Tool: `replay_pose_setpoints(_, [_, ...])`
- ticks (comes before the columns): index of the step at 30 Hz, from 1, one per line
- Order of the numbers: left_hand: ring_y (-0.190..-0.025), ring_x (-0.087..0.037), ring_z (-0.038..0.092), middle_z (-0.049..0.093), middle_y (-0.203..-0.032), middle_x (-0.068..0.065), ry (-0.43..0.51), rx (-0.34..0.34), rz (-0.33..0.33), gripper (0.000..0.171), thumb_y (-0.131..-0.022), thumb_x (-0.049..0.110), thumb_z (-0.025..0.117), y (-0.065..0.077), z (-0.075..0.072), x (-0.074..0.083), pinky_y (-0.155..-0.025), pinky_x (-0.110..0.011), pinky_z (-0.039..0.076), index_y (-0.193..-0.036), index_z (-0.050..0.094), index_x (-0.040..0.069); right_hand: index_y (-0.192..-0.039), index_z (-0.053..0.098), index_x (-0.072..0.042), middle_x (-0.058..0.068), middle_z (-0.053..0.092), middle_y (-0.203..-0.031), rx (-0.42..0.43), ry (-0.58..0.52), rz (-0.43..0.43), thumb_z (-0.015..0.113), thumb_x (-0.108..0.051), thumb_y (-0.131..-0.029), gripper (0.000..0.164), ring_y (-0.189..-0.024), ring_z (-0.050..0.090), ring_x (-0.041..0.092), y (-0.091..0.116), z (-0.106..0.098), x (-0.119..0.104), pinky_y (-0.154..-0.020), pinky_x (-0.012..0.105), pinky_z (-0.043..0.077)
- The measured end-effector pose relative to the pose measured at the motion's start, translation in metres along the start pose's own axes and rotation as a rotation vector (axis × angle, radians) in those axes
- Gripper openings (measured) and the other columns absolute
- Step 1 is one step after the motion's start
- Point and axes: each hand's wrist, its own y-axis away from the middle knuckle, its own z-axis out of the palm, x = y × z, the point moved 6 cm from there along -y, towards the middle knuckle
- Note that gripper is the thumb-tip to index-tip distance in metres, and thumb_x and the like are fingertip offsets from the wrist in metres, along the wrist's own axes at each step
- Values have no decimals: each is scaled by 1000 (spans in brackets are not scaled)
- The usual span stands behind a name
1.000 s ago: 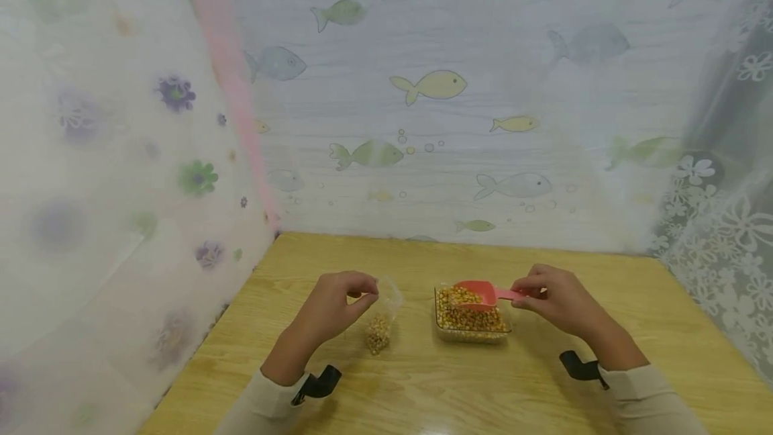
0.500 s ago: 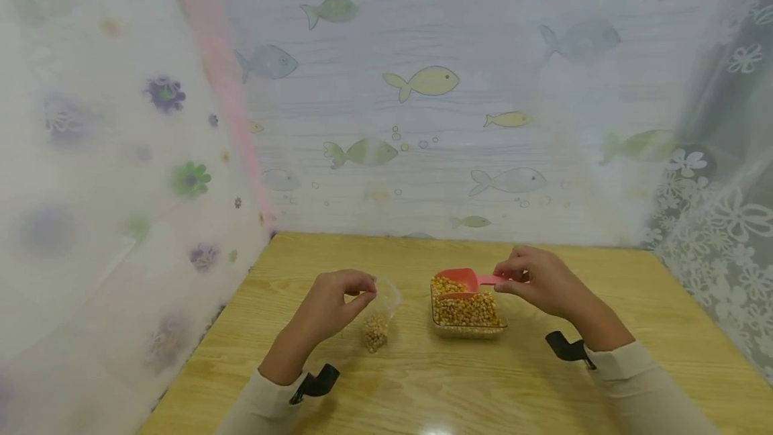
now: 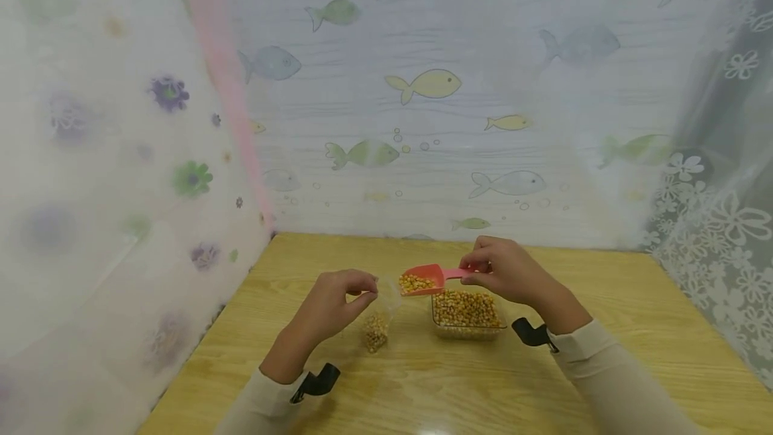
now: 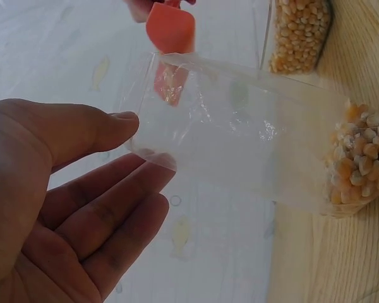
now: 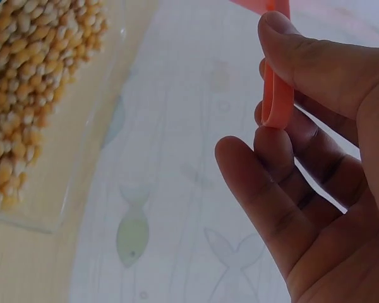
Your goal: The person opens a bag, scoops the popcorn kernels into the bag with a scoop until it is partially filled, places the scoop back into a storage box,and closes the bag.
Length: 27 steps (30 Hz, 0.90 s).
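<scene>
My left hand [image 3: 338, 301] pinches the top edge of a clear plastic bag [image 4: 240, 139] between thumb and fingers. Corn kernels [image 4: 361, 161] fill the bag's bottom, which rests on the table. With thumb and fingertips, my right hand [image 3: 504, 270] grips the handle of a red scoop [image 3: 436, 276]. The scoop is loaded with yellow kernels [image 3: 415, 283] and is held level, its lip right at the bag's mouth. Below and to the right of it stands a glass container [image 3: 471, 334] full of corn kernels [image 3: 465, 307].
The wooden table [image 3: 410, 395] runs back to a hanging sheet [image 3: 423, 153] printed with fish. A flowered sheet [image 3: 121, 220] closes off the left side, and a lacy curtain [image 3: 725, 254] hangs at the right.
My right hand has lifted the filled scoop out of the corn container and carried it left to the bag's mouth. The left hand and bag have stayed in place.
</scene>
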Motion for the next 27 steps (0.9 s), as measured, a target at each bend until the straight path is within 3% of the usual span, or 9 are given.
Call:
replay_pose_setpoints(8, [-107, -17, 74, 76, -119, -1, -1, -4, -1, 9, -96, 15, 76, 0, 0, 0, -86, -36, 64, -100, 78, 23, -96, 81, -19, -15, 53, -81, -19, -8, -34, 87, -24, -86, 13, -67, 44, 3, -15, 2, -16, -58, 22, 44])
replay_pose_setpoints(14, [-105, -16, 74, 76, -116, 2, 4, -2, -8, 10, -95, 14, 77, 0, 0, 2, -85, -36, 64, -99, 78, 23, -95, 80, -23, -13, 53, -82, -81, 60, -58, 86, -30, -87, 12, -69, 45, 4, -27, 3, -30, -60, 22, 43])
replay_pose_setpoints(20, [-106, -17, 74, 77, -116, 1, 1, -3, -7, 7, -96, 14, 76, 1, -1, 4, -85, -36, 64, -102, 79, 16, -94, 80, -22, -11, 54, -82, -128, 131, -81, 85, -31, -88, 12, -69, 46, 4, -39, 3, -44, -61, 22, 44])
replay_pose_setpoints(27, [-107, -18, 74, 77, -115, 0, 3, -3, 4, 7, -95, 14, 77, 0, -1, 2, -85, -39, 64, -101, 79, 17, -93, 81, -23, -11, 54, -83, -159, 182, -65, 84, -31, -89, 10, -69, 49, 4, -49, 1, -54, -62, 22, 46])
